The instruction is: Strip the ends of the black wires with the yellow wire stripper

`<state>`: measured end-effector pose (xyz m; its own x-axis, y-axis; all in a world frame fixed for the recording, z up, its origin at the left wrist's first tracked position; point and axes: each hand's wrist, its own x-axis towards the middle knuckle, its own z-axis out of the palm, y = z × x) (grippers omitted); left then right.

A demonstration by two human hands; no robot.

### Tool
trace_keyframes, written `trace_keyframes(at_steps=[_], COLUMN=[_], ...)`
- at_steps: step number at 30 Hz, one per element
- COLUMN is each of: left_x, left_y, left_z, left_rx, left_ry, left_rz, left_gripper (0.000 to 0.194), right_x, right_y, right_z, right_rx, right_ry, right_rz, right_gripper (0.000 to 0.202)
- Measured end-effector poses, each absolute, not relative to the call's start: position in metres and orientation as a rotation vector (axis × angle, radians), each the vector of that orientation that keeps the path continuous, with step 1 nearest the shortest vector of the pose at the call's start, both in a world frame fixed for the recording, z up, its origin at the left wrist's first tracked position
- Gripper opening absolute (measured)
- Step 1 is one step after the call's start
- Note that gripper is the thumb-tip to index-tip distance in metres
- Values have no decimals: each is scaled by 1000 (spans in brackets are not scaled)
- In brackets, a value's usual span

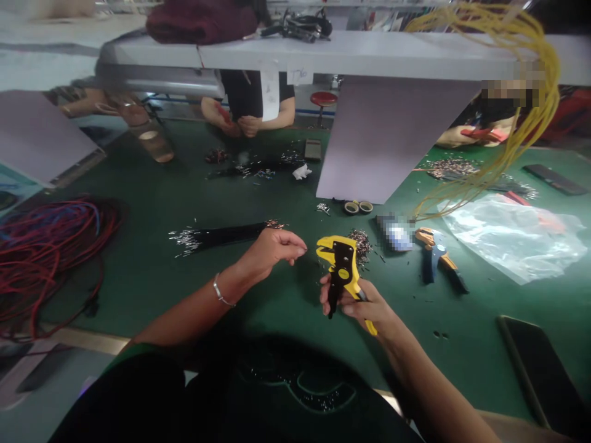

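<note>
A yellow-and-black wire stripper (344, 267) is gripped by its handles in my right hand (364, 301), with its jaws turned left toward my other hand. My left hand (277, 249) has thumb and forefinger pinched together just left of those jaws; whatever sits between the fingertips is too small to make out. Behind the left hand lies a bundle of black wires (221, 235) with bare ends at the left and copper-coloured ends at the right. Close behind the stripper is a pile of small dark and coppery clippings (360, 246).
Red and blue wires (55, 258) are heaped at left. At right lie a second wire stripper (436, 258), a clear plastic bag (517, 237) and a phone (540, 369). Tape rolls (358, 208) sit by an upright panel (369, 135). Yellow wires (549, 92) hang from the shelf; co-workers sit opposite.
</note>
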<state>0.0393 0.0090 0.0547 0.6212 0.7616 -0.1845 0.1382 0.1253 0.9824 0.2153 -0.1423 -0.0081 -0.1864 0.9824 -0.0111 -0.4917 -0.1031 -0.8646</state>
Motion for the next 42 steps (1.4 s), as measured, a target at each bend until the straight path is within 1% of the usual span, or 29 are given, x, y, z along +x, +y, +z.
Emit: trace_keyframes(at_steps=[8, 24, 36, 42], left_x=[36, 36, 32, 29], left_y=[9, 10, 10, 10], left_z=[61, 61, 62, 60], left_rx=[1397, 1370, 1404, 1418], left_ry=[781, 717, 705, 629], left_rz=[500, 424, 367, 362], left_gripper=[11, 8, 4, 5], right_x=[212, 205, 204, 203], right_y=[-143, -146, -149, -149], right_z=[-3, -7, -2, -1], right_rx=[-726, -704, -707, -734], right_ry=[-930, -931, -917, -896], right_rz=[1691, 1697, 1696, 1696], right_gripper=[52, 49, 46, 44])
